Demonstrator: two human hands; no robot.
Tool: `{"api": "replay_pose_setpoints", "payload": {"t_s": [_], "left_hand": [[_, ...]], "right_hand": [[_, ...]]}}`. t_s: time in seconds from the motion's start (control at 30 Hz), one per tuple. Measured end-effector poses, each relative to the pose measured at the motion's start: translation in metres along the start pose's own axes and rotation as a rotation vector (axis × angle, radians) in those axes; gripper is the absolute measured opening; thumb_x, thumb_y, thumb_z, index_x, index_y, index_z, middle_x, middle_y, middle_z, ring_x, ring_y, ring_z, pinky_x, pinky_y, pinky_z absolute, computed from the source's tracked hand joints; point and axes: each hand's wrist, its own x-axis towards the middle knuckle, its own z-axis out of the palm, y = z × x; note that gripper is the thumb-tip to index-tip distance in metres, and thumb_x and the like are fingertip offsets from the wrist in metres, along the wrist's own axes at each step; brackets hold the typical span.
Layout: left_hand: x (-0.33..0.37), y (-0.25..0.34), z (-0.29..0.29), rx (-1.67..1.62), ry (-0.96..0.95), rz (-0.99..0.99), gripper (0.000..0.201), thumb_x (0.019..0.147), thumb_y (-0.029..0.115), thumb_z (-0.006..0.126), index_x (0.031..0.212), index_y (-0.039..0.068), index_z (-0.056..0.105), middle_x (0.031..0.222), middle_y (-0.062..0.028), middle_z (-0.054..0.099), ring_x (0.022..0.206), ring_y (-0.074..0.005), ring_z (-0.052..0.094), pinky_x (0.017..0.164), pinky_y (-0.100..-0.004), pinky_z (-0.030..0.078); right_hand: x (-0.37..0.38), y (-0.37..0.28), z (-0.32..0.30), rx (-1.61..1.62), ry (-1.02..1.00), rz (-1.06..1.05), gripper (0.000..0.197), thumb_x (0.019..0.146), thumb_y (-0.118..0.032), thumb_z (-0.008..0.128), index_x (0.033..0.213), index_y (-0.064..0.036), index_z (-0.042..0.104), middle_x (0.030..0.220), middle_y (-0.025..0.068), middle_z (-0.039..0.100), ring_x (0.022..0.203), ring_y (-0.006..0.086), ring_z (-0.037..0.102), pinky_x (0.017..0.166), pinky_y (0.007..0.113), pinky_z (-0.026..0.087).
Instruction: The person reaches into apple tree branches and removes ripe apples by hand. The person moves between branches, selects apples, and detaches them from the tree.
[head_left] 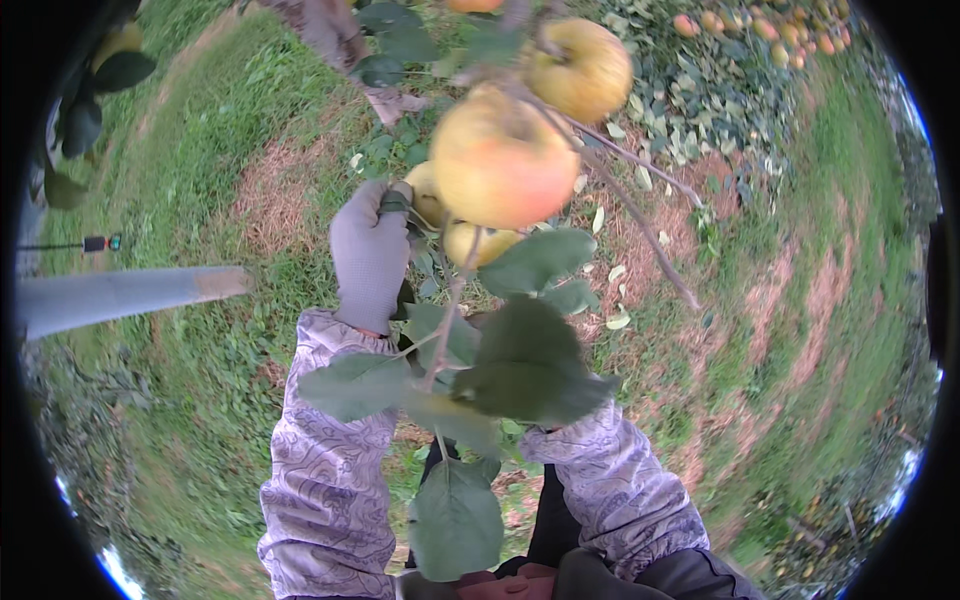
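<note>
My left hand point(370, 252), in a grey glove, is closed beside a yellow apple point(424, 192). A dark green leaf point(393, 202) comes out between its thumb and fingers. Closer to me hangs a large yellow apple with a red blush point(503, 160), slightly blurred. Another yellow apple point(462, 243) shows partly beneath it, and one more point(580, 70) hangs to the upper right. My right sleeve point(625, 480) reaches up toward a big dark leaf point(530, 360). Behind the leaves my right hand is hidden, so its fingers do not show.
Thin bare twigs point(640, 220) stick out to the right of the apples. A grey pole point(135, 297) juts in from the left. Several picked apples point(770, 30) lie on the ground at the upper right, near scattered leaves. Grass and dry straw point(285, 190) cover the ground.
</note>
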Motion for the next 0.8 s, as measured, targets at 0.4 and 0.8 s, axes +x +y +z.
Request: {"api": "replay_pose_setpoints", "payload": {"t_s": [0.4,0.8], "left_hand": [[-0.013,0.078,0.005,1.558,-0.426,0.809,0.024,0.082,0.014,0.064,0.106,0.012,0.067,0.087,-0.0135,0.071,0.078,-0.0333,0.069,0.068,-0.0460,0.054],[0.041,0.045,-0.033,1.138,-0.001,0.718,0.045,0.091,0.021,0.067,0.132,0.005,0.059,0.126,-0.0250,0.062,0.107,-0.0426,0.063,0.092,-0.0519,0.050]], "right_hand": [[0.010,0.009,0.003,0.057,0.237,0.188,0.040,0.095,-0.037,0.065,0.085,0.0010,0.073,0.073,0.0210,0.065,0.068,0.0370,0.065,0.067,0.045,0.050],[0.013,0.020,0.008,0.092,0.290,0.100,0.038,0.094,-0.037,0.063,0.079,-0.0031,0.074,0.076,0.0185,0.068,0.074,0.0372,0.068,0.071,0.047,0.051]]}}
